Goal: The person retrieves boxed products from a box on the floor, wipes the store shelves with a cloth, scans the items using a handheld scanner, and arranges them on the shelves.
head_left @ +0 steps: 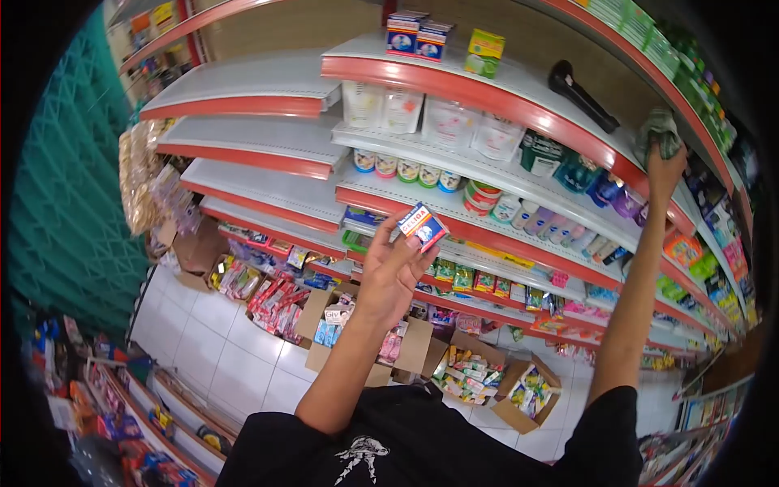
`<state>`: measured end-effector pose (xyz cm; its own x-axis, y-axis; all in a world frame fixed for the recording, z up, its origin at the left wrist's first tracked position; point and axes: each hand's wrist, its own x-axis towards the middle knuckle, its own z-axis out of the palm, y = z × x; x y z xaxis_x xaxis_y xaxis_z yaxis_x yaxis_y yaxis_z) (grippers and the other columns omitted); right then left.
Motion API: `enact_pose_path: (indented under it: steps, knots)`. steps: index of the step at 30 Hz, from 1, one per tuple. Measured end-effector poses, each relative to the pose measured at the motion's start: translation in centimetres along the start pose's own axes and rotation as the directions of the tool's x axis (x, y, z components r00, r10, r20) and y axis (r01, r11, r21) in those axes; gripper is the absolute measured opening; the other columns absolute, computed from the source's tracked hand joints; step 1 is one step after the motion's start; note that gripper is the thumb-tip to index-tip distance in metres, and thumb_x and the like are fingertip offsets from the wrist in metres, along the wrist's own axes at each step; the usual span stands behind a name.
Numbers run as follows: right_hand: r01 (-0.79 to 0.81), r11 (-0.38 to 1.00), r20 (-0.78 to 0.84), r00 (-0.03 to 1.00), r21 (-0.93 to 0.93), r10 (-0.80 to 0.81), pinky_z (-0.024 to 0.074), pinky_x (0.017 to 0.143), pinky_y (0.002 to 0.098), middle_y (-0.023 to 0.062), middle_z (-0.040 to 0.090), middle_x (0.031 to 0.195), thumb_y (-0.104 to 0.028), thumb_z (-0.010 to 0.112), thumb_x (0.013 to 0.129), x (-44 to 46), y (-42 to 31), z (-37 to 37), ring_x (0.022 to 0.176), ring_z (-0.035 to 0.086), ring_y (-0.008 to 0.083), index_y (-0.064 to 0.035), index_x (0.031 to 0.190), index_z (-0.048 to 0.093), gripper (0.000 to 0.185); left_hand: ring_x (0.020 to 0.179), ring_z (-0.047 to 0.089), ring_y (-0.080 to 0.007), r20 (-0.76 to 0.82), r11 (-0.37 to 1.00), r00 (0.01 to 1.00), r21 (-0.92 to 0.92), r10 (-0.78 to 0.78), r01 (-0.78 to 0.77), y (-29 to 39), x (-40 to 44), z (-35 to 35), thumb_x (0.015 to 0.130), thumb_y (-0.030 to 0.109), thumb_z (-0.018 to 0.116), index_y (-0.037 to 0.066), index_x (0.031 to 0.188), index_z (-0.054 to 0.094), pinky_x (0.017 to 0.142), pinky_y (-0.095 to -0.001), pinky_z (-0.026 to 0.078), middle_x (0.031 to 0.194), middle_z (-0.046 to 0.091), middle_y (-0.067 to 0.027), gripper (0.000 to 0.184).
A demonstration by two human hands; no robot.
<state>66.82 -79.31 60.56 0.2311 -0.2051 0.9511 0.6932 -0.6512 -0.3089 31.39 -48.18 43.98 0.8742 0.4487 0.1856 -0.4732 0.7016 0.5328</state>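
My left hand (388,276) is closed around a small blue, white and orange-red box (422,227), raised in front of the shelves with its printed face up. At the upper right, my right hand (667,165) grips a crumpled grey-green cloth (660,130) on the upper shelf. To the left of the cloth on that shelf lies a black long-handled tool (583,96), its kind unclear. Farther left on it stand blue boxes (416,36) similar to the held one and a yellow-green box (484,53).
Below are pouches (448,122), jars (408,168) and bottles (560,230) on red-edged shelves. Bare shelves (243,81) extend to the left. Open cartons of small goods (466,369) stand on the tiled floor (219,341). Another stocked rack (146,406) is at the lower left.
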Motion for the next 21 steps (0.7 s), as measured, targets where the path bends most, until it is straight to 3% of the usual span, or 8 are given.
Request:
enact_pose_path:
  steps: [2, 3, 6, 8, 12, 16, 20, 21]
  knots:
    - [0.186, 0.852, 0.357, 0.934, -0.49, 0.002, 0.0347, 0.097, 0.0435, 0.0217, 0.049, 0.123, -0.044, 0.059, 0.078, 1.8, 4.9, 2.6, 0.115, 0.046, 0.0378, -0.0069, 0.123, 0.049, 0.059, 0.1, 0.058, -0.0161, -0.047, 0.994, 0.994, -0.054, -0.094, 0.092, 0.0, -0.2, -0.7, 0.088, 0.008, 0.053, 0.005, 0.116, 0.04, 0.087, -0.0293, 0.051, 0.112, 0.054, -0.0114, 0.031]
    - [0.208, 0.853, 0.52, 0.85, -0.478, 0.084, 0.0298, 0.101, 0.0475, 0.0229, 0.041, 0.131, -0.056, 0.052, 0.076, 2.3, 5.4, 3.3, 0.121, 0.038, 0.0413, -0.0077, 0.126, 0.048, 0.069, 0.094, 0.06, -0.0159, -0.094, 0.989, 0.987, -0.091, -0.129, 0.12, 0.3, -0.4, -0.6, 0.089, 0.009, 0.05, 0.005, 0.114, 0.041, 0.085, -0.0303, 0.052, 0.105, 0.057, -0.0097, 0.027]
    - [0.404, 0.763, 0.656, 0.754, -0.504, 0.034, 0.0323, 0.099, 0.0453, 0.024, 0.043, 0.129, -0.057, 0.053, 0.076, 1.9, -3.3, 3.6, 0.12, 0.041, 0.04, -0.0079, 0.125, 0.048, 0.07, 0.089, 0.062, -0.0164, -0.06, 0.961, 0.982, -0.226, -0.18, 0.162, 0.4, -0.5, -1.7, 0.09, 0.009, 0.047, 0.004, 0.118, 0.04, 0.084, -0.0306, 0.053, 0.102, 0.058, -0.0101, 0.029]
    - [0.347, 0.854, 0.692, 0.722, -0.388, 0.021, 0.0346, 0.097, 0.0439, 0.0248, 0.046, 0.126, -0.057, 0.053, 0.076, 0.2, -7.4, 5.7, 0.117, 0.044, 0.0396, -0.008, 0.125, 0.049, 0.069, 0.09, 0.061, -0.0187, -0.067, 0.976, 0.988, -0.183, -0.137, 0.122, 0.5, -0.5, -1.5, 0.09, 0.008, 0.045, 0.005, 0.123, 0.036, 0.084, -0.0312, 0.053, 0.106, 0.056, -0.0122, 0.034]
    - [0.306, 0.926, 0.846, 0.533, -0.219, 0.023, 0.0411, 0.091, 0.0404, 0.0259, 0.056, 0.112, -0.053, 0.054, 0.078, -0.5, -8.0, 9.2, 0.105, 0.053, 0.0396, -0.0075, 0.122, 0.051, 0.063, 0.113, 0.05, -0.0333, -0.066, 0.977, 0.987, -0.162, -0.148, 0.136, 1.5, -0.5, -1.9, 0.091, 0.005, 0.039, 0.003, 0.128, 0.033, 0.086, -0.0291, 0.053, 0.12, 0.047, -0.0199, 0.037]
    - [0.33, 0.898, 0.8, 0.598, -0.291, 0.04, 0.043, 0.086, 0.0404, 0.0259, 0.057, 0.109, -0.048, 0.054, 0.08, -0.4, -7.3, 9.8, 0.101, 0.054, 0.0425, -0.0062, 0.118, 0.054, 0.057, 0.105, 0.056, -0.0297, -0.065, 0.961, 0.979, -0.214, -0.191, 0.173, 3.0, -0.3, -2.0, 0.093, 0.014, 0.045, 0.002, 0.119, 0.041, 0.076, -0.0228, 0.056, 0.113, 0.054, -0.0176, 0.029]
    - [-0.005, 0.999, 0.722, 0.691, 0.032, -0.02, 0.0433, 0.079, 0.0343, 0.0161, 0.061, 0.104, -0.042, 0.05, 0.085, -3.2, -13.4, 2.3, 0.093, 0.06, 0.027, -0.0041, 0.117, 0.053, 0.049, 0.096, 0.061, -0.024, -0.158, 0.955, 0.961, -0.227, -0.228, 0.189, 3.8, 0.3, -3.6, 0.092, 0.022, 0.05, 0.001, 0.104, 0.052, 0.072, -0.0211, 0.055, 0.101, 0.059, -0.0118, 0.025]
    - [-0.182, 0.98, 0.79, 0.611, 0.078, 0.05, 0.0426, 0.079, 0.0314, 0.0122, 0.061, 0.1, -0.04, 0.049, 0.087, -4.0, -14.9, 0.1, 0.091, 0.058, 0.0214, -0.0039, 0.115, 0.053, 0.046, 0.091, 0.061, -0.0208, -0.185, 0.957, 0.954, -0.212, -0.236, 0.196, 3.8, 0.6, -3.9, 0.092, 0.025, 0.05, 0.002, 0.105, 0.052, 0.07, -0.0206, 0.055, 0.099, 0.059, -0.0098, 0.026]
